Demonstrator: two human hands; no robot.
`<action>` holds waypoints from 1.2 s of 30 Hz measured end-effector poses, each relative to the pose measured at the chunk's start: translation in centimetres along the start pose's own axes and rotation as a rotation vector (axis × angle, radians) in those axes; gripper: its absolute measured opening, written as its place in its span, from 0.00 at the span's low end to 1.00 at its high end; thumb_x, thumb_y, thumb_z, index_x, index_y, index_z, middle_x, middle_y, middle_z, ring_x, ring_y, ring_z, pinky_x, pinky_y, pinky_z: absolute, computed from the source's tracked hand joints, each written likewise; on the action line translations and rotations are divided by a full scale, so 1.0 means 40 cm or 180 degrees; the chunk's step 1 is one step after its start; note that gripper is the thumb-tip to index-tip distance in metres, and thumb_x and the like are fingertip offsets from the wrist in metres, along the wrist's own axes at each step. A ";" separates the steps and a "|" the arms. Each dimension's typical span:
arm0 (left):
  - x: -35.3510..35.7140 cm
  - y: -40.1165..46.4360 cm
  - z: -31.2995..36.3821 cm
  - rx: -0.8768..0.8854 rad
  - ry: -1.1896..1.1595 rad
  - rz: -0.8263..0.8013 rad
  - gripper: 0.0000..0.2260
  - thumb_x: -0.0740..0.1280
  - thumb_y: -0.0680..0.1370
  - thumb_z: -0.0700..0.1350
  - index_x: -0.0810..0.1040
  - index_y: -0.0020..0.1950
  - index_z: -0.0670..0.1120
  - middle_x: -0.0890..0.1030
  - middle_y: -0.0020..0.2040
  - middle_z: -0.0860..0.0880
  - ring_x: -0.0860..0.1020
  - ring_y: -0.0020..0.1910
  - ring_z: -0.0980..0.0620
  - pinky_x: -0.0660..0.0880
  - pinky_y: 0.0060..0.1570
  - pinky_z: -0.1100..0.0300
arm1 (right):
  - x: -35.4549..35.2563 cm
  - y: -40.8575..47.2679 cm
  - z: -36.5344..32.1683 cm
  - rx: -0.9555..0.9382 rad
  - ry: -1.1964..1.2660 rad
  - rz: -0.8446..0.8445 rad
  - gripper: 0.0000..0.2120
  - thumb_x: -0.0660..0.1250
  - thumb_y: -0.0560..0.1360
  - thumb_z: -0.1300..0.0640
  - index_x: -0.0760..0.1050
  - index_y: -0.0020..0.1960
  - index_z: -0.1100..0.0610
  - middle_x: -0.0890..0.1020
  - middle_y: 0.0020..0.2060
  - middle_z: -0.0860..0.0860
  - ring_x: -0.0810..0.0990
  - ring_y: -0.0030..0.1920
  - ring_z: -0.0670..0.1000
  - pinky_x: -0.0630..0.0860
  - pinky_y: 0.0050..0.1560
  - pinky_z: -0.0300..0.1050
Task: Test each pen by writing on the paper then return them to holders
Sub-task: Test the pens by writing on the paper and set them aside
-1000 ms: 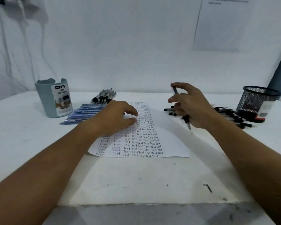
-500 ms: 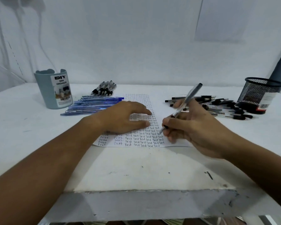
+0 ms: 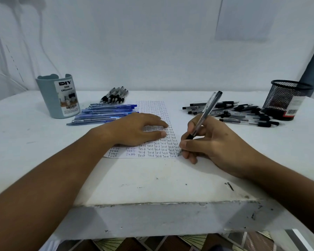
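A sheet of paper [image 3: 150, 109] covered in rows of the word "Test" lies in the middle of the white table. My left hand [image 3: 134, 130] rests flat on it with straight fingers. My right hand [image 3: 207, 142] grips a clear black-tipped pen [image 3: 205, 113] in a writing hold, its tip touching the paper's lower right part. Blue pens [image 3: 105, 113] lie in a stack to the left, and a small group of black pens [image 3: 115, 96] lies behind them. Several black pens [image 3: 234, 111] are spread out to the right.
A grey-blue desk organizer [image 3: 56, 98] stands at the back left. A black mesh holder [image 3: 286, 98] stands at the back right. The table's front edge [image 3: 161, 203] is close to me, with patterned floor below. A wall rises behind the table.
My right hand brought the pen from above the table down to the paper and turned it into a writing hold. My left hand flattened on the sheet. My view tilted downward.
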State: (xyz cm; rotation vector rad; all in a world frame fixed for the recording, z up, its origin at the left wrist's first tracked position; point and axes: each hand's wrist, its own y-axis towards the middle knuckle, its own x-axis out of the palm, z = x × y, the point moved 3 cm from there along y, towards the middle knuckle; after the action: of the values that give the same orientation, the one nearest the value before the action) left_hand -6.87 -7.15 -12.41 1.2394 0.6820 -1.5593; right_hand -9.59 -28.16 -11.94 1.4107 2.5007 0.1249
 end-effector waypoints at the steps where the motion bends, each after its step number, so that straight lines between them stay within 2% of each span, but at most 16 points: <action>1: 0.001 0.000 -0.001 -0.0005 -0.0008 -0.0009 0.21 0.61 0.76 0.63 0.73 0.67 0.60 0.69 0.71 0.60 0.64 0.71 0.63 0.57 0.71 0.65 | 0.001 0.000 -0.001 0.0002 -0.0032 0.0005 0.13 0.68 0.72 0.73 0.67 0.47 0.60 0.80 0.38 0.63 0.77 0.35 0.64 0.75 0.36 0.51; 9: 0.003 0.000 -0.004 -0.0003 0.0009 -0.0019 0.21 0.61 0.76 0.63 0.72 0.68 0.60 0.69 0.72 0.59 0.63 0.71 0.63 0.55 0.69 0.68 | 0.005 -0.003 -0.004 0.0041 -0.0235 0.0009 0.12 0.68 0.74 0.71 0.66 0.48 0.60 0.80 0.37 0.62 0.78 0.33 0.60 0.76 0.37 0.50; 13: 0.004 -0.001 -0.004 -0.0020 -0.0049 -0.0041 0.22 0.60 0.75 0.64 0.72 0.68 0.61 0.68 0.72 0.59 0.63 0.71 0.63 0.55 0.70 0.67 | 0.002 -0.002 -0.006 0.0133 -0.0114 -0.0020 0.13 0.68 0.73 0.72 0.67 0.48 0.59 0.81 0.37 0.62 0.77 0.34 0.61 0.75 0.38 0.51; 17: 0.003 -0.001 -0.005 -0.0017 -0.0039 -0.0058 0.22 0.59 0.75 0.65 0.72 0.68 0.61 0.68 0.72 0.59 0.64 0.71 0.63 0.56 0.71 0.65 | 0.005 -0.002 -0.006 0.0089 -0.0191 0.0016 0.12 0.69 0.74 0.70 0.67 0.48 0.60 0.81 0.36 0.62 0.77 0.32 0.59 0.76 0.36 0.47; 22: 0.005 -0.001 -0.003 -0.0030 -0.0064 -0.0036 0.26 0.58 0.72 0.67 0.73 0.67 0.61 0.69 0.71 0.60 0.65 0.70 0.63 0.57 0.72 0.63 | 0.001 0.001 -0.003 0.0092 -0.0035 0.0049 0.13 0.67 0.73 0.73 0.67 0.47 0.60 0.79 0.36 0.63 0.76 0.34 0.62 0.74 0.34 0.49; 28: 0.004 -0.002 -0.003 -0.0034 -0.0079 -0.0038 0.22 0.60 0.75 0.65 0.73 0.67 0.61 0.68 0.72 0.60 0.64 0.71 0.63 0.57 0.72 0.64 | 0.001 0.001 -0.003 0.0040 -0.0214 -0.0025 0.13 0.68 0.73 0.72 0.67 0.47 0.60 0.80 0.38 0.63 0.77 0.33 0.60 0.75 0.35 0.49; 32: 0.005 -0.002 -0.004 -0.0070 -0.0084 -0.0057 0.25 0.58 0.72 0.68 0.72 0.67 0.62 0.69 0.71 0.61 0.64 0.71 0.63 0.58 0.73 0.60 | 0.000 0.000 -0.005 0.0060 -0.0102 0.0004 0.14 0.67 0.73 0.74 0.66 0.47 0.60 0.79 0.38 0.64 0.76 0.33 0.60 0.74 0.32 0.49; 36: 0.003 -0.002 -0.003 -0.0037 -0.0063 -0.0052 0.24 0.59 0.73 0.66 0.72 0.68 0.61 0.69 0.71 0.60 0.64 0.71 0.64 0.56 0.70 0.66 | -0.004 0.005 0.000 0.0057 -0.0130 0.0024 0.13 0.67 0.73 0.73 0.67 0.46 0.60 0.79 0.37 0.63 0.76 0.33 0.61 0.73 0.34 0.51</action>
State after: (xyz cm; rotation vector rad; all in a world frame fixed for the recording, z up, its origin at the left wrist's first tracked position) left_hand -6.91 -7.05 -12.58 1.2111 0.6889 -1.5770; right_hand -9.34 -28.17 -11.87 1.4152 2.4699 0.0746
